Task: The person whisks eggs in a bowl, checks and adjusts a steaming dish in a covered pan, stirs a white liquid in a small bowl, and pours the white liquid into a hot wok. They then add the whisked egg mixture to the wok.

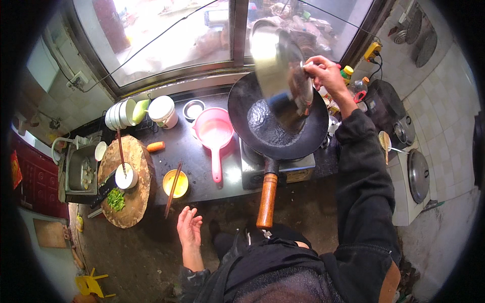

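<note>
My right hand (pixel 324 74) grips a shiny metal lid (pixel 271 64) near its knob, tilted on edge above a black wok (pixel 316 134). Rippling clear liquid (pixel 259 127) fills the wok's bottom, partly hidden by the lid. The wok's wooden handle (pixel 267 199) points towards me, and a gas stove (pixel 303 164) stands beneath. My left hand (pixel 190 227) hangs before the counter edge, holding nothing, fingers loosely curled and slightly apart. Closest to it are a pair of chopsticks (pixel 173 189) across a bowl of yellow liquid (pixel 182 184), which looks like beaten egg.
A pink plastic ladle (pixel 216 163), a carrot (pixel 155 146) and a white bucket (pixel 163 110) stand on the counter. The round chopping block (pixel 132 212) bears chopped greens (pixel 116 199), a knife (pixel 101 196) and a white bowl (pixel 127 182). Bottles (pixel 346 72) crowd the right.
</note>
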The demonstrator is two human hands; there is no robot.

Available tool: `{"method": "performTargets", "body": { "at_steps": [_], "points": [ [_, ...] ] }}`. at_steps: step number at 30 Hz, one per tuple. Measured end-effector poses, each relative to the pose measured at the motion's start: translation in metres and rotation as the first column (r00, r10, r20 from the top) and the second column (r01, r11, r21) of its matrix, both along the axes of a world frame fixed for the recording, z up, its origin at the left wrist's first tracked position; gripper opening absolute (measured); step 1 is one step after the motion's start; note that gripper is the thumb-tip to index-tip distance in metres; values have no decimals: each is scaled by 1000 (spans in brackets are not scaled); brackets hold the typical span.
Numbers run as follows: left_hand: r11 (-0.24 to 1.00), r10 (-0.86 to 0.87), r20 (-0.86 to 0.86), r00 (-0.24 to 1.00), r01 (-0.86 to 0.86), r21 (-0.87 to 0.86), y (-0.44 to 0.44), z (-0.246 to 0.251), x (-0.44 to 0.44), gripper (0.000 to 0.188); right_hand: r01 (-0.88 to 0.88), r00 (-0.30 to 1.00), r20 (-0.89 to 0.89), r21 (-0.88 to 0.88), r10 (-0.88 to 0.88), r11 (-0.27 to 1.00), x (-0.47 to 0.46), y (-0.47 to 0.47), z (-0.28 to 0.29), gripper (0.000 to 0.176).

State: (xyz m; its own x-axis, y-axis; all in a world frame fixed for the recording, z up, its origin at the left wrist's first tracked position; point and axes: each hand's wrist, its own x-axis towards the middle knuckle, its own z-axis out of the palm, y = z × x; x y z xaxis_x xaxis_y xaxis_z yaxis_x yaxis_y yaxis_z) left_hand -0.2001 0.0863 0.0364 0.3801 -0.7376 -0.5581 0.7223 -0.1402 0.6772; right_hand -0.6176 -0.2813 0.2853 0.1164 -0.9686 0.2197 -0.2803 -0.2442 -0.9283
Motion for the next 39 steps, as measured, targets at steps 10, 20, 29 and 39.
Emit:
{"method": "performTargets", "body": {
  "at_steps": [10,20,29,39],
  "points": [
    [996,-28,35,999,25,90,0,-1,-1,31,-135,696,-714,-233,-75,963,45,-1,-69,38],
    [977,-171,11,985,168,131,-7,-4,-25,29,-145,661,-751,-153,-19,977,43,13,-75,45],
    [828,-527,-162,834,547,124,-14,-46,-87,25,82,723,-538,-555,-433,828,-21,155,-68,13],
    [507,-838,-131,530,844,177,-29,-9,-213,23,523,443,-742,-241,-502,817,-213,317,-170,15]
  ]
}}
